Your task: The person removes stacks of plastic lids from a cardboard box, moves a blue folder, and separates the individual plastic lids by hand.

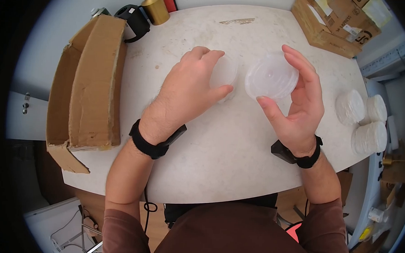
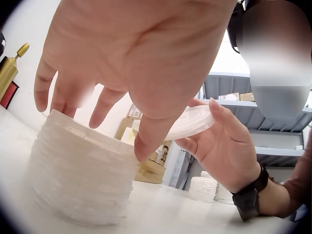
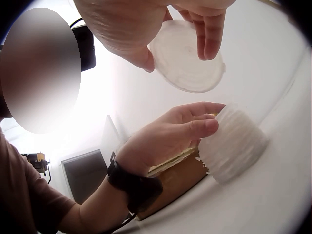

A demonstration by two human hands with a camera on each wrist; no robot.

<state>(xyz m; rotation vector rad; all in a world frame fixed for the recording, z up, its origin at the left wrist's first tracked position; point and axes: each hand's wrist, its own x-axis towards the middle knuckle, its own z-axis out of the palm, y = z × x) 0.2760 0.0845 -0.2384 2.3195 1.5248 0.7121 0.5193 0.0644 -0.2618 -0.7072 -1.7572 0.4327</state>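
My right hand (image 1: 305, 101) holds a round translucent plastic lid (image 1: 270, 77) by its edge, thumb on the near side and fingers on the far side. The lid is raised and tilted above the table. My left hand (image 1: 184, 82) is over a short stack of similar clear lids (image 2: 83, 175) standing on the table. In the left wrist view its fingers are spread and fairly straight, with the fingertips right at the stack's top rim. The right wrist view shows the same stack (image 3: 234, 144) beside the left thumb and index finger.
An open cardboard box (image 1: 93, 81) stands along the left side of the white table (image 1: 200, 171). Several wrapped white stacks (image 1: 369, 136) sit at the right edge. Brown cartons (image 1: 338, 24) are at the back right; a gold canister (image 1: 155, 9) and a black container (image 1: 132, 24) stand back left.
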